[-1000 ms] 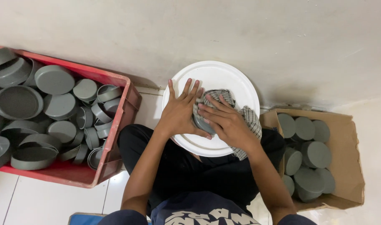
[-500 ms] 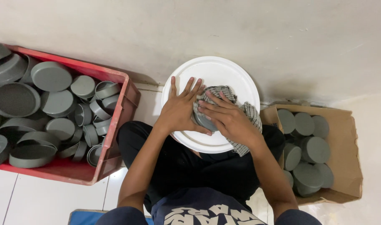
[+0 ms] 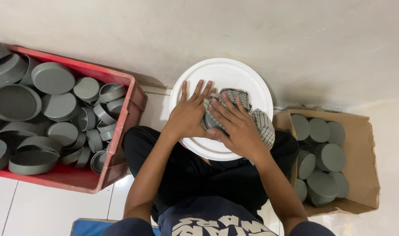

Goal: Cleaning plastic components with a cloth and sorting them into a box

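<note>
Hardly shifted since a second ago: both hands pressed at the same spot on the white round lid [image 3: 225, 72], the checked cloth [image 3: 260, 124] bunched much as before, only slightly resettled. Left hand [image 3: 190, 114] laid flat with fingers spread, palm down on the lid's left half, touching the cloth's edge and the grey cap [image 3: 209, 122] partly hidden beneath. Right hand [image 3: 234, 126] spread over the cloth, fingers pointing up and left, pressing cloth against cap; not clamped in a fist, more a flat hold from above. Hands close together, fingertips nearly meeting over the cap. Impossible to tell how much of the cap is wrapped, most of it covered by fingers and fabric. Lid resting over the lap, between crossed legs in dark trousers [image 3: 195, 170], against a pale wall. Off to the left, a red plastic crate [image 3: 120, 144] heaped with grey round caps of several sizes, some rim up, some dome up. Off to the right, just beside the knee, a brown cardboard box [image 3: 365, 161] holding more grey caps, packed closely, mostly on edge or dome up. Below, a blue edge [image 3: 92, 227] on the white tiled floor [image 3: 42, 209].
</note>
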